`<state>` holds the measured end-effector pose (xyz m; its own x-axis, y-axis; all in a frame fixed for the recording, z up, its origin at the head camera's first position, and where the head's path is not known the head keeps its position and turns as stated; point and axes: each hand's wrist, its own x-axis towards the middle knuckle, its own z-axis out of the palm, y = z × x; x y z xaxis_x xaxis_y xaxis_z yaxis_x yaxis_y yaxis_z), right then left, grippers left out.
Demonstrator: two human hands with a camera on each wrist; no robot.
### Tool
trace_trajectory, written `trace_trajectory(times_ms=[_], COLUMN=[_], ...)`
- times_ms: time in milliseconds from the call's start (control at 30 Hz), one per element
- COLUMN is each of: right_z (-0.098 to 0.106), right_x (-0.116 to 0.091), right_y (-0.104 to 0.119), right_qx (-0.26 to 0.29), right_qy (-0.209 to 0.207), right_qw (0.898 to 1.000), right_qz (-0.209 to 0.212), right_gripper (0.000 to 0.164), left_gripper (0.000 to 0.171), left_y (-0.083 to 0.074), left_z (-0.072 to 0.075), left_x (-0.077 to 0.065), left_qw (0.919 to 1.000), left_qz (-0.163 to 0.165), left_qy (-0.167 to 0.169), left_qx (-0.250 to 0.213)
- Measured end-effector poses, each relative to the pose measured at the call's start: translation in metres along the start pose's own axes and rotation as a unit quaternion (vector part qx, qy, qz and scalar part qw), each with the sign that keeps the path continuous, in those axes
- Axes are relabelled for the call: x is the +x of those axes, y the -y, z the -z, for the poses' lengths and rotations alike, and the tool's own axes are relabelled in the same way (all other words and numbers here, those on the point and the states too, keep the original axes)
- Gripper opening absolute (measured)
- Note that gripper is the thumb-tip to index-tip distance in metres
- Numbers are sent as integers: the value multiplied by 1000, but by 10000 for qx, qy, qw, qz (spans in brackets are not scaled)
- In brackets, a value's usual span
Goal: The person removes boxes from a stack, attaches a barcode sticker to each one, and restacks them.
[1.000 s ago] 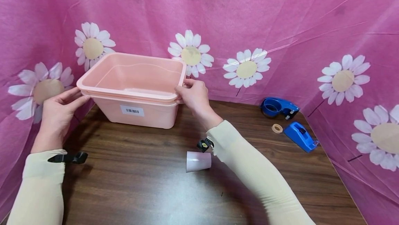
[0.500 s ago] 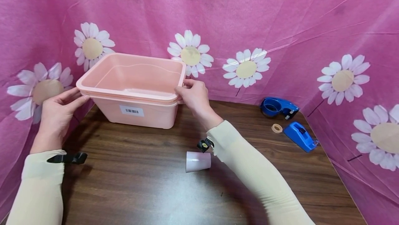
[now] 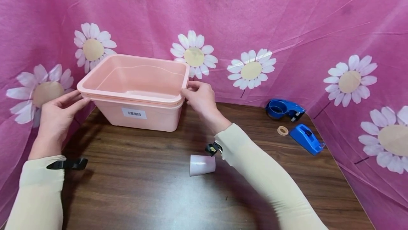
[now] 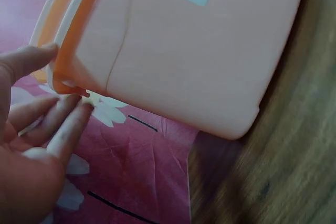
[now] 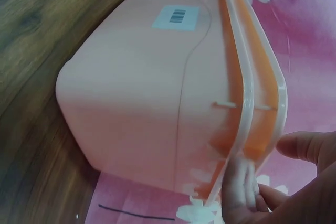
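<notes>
Two pink plastic storage bins are nested, the upper bin (image 3: pixel 143 77) sitting inside the lower bin (image 3: pixel 159 118), which has a barcode label on its front. Their rims stand slightly apart in the right wrist view. My left hand (image 3: pixel 57 118) grips the rim at the left front corner, thumb (image 4: pixel 39 59) on the front of the edge and fingers beside the end. At the opposite end my right hand (image 3: pixel 204 99) holds the rims, with the thumb (image 5: pixel 296 145) at the upper one and fingers (image 5: pixel 239 184) against the lower one.
A pale pink cup (image 3: pixel 202 165) lies on its side on the wooden table (image 3: pixel 143 191). At right are a blue tape gun (image 3: pixel 290 106), a tan tape ring (image 3: pixel 283 134) and a blue tape dispenser (image 3: pixel 304 140). A pink flowered cloth (image 3: pixel 223 10) hangs behind.
The right hand and forearm have shifted slightly right, with the thumb reaching less far over the rim. The bins and the left hand stay nearly in place.
</notes>
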<state>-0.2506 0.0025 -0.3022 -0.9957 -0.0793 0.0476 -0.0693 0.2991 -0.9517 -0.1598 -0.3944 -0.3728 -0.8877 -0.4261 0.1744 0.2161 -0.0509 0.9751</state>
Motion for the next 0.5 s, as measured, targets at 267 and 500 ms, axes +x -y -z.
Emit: trace_trajectory(times_ms=[267,500], right_z=[37,73], right_x=[-11,-32], right_y=[-10,-23], right_qx=[-1070,-1264], right_qy=[89,247], right_qw=[9929,9897], right_qz=[504,620], right_gripper=[46,45], left_gripper=[59,48], left_y=[-16,-22], left_z=[-6,-27], left_x=[-29,-65], left_qw=[9788,9550], left_qz=[-391,-1217], left_qy=[-760,-754], left_qx=[1863,2596])
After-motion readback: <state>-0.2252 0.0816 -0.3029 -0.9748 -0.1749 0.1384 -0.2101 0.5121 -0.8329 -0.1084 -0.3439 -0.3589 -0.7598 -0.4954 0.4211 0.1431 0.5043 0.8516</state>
